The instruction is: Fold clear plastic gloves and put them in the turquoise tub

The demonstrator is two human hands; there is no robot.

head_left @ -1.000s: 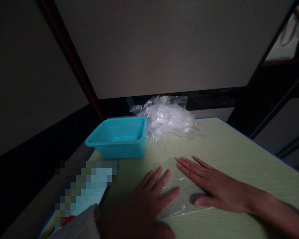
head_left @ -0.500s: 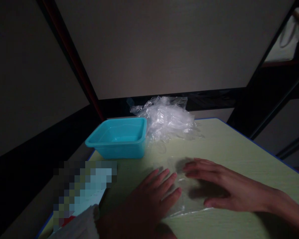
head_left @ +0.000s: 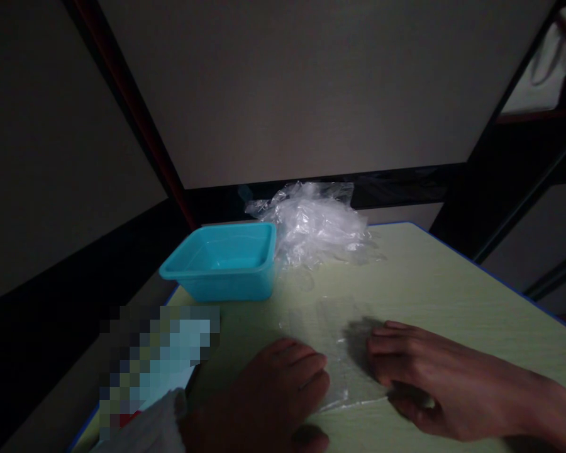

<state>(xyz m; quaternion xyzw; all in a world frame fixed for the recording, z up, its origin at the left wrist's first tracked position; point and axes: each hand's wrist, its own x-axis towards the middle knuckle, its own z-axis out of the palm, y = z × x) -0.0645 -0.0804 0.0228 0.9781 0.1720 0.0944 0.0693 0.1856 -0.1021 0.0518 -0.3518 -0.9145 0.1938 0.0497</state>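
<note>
A clear plastic bag (head_left: 332,352) lies flat on the table, with faint creases and a shiny lower edge. At its left side is my left hand (head_left: 285,384), fingers curled and pressed together, thumb lower down and partly cut off by the frame. My right hand (head_left: 424,377) rests by the bag's right side, its fingers bent inward and the thumb tip close to the bag's lower right corner. The fingertips of both hands are turned down, so whether they grip the film is hidden.
A turquoise plastic basin (head_left: 226,283) stands at the table's left. Crumpled clear plastic bags (head_left: 316,223) are piled behind it at the far edge. A blurred-out flat item (head_left: 170,365) lies at left. The pale table (head_left: 434,277) has a blue edge; dark panels rise behind.
Both hands have curled their fingers, which were stretched out before. My right hand has drawn back slightly to the right and nearer, uncovering more of the bag. The basin and pile have not moved.
</note>
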